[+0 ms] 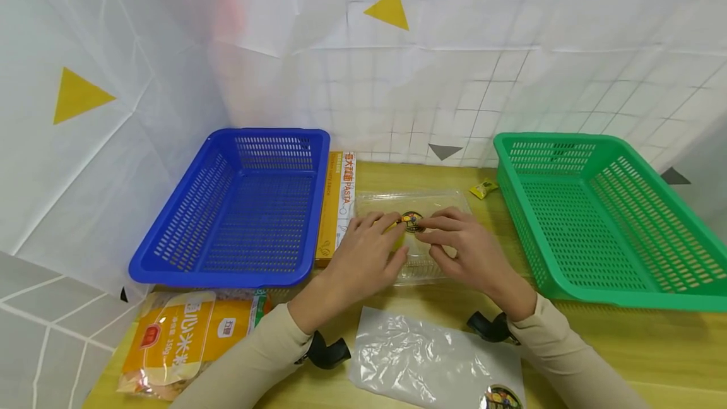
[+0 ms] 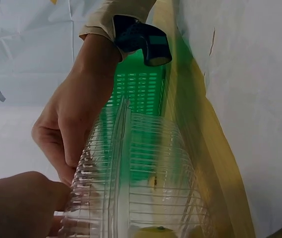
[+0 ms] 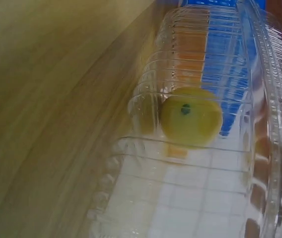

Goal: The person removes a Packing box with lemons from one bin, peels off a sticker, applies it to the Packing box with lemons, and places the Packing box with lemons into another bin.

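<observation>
A clear plastic clamshell box lies closed on the table with a round dark fruit-print sticker on its lid. From the left, the fingertips of my left hand touch the lid at the sticker's edge. My right hand meets the sticker from the other side, its fingers bent slightly downward. In the right wrist view, a round yellow fruit shows through the ribbed wall. The left wrist view has the right hand over the lid and part of the left hand below it.
A blue basket stands left, a green basket right. Between the blue basket and the box lies a pasta box. A small yellow packet lies behind, an orange food bag front left, a plastic sheet with another sticker in front.
</observation>
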`<state>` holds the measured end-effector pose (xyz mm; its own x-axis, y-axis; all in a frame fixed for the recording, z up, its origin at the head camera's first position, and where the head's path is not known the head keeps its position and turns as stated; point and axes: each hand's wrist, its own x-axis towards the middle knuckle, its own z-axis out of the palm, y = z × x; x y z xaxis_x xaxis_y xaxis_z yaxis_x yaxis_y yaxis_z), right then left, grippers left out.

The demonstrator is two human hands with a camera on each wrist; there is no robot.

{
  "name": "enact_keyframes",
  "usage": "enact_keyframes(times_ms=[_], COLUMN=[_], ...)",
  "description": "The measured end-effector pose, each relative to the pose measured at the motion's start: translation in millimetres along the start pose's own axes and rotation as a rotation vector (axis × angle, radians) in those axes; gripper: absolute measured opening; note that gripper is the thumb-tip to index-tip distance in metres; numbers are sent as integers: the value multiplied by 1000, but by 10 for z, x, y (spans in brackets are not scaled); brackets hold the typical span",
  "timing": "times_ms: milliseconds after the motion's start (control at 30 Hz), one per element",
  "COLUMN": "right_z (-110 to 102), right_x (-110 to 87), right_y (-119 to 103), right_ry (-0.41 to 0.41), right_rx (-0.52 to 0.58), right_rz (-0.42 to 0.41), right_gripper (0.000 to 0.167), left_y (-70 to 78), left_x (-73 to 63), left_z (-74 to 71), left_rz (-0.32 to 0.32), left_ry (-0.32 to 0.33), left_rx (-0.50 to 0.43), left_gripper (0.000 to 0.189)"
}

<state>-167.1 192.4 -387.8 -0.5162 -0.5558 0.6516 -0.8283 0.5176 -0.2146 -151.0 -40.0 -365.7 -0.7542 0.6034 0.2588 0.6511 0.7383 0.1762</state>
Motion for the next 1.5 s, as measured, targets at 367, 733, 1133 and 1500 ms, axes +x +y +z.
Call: enact_keyframes(times_ms=[367,733,1133,1500], right_z=[18,25,23,-233], right_x=[-41,-78,-28,-145], right_y=[-33,-45,-54,-54], right_ry=[28,103,166,153], right_rx=[-69,-135,-72,49], right_rz=[102,19,85,684], right_gripper=[26,21,22,59], left_y=[-34,34,3,-141], left_x=[-3,-22,-45,-308], left_z=[-22,-36,-18,-12], left_rz=[44,58,85,-299], left_ry=[-26,20,84,182], left_rx=[-66,-44,3,-445], left_gripper=[37,31,25,79])
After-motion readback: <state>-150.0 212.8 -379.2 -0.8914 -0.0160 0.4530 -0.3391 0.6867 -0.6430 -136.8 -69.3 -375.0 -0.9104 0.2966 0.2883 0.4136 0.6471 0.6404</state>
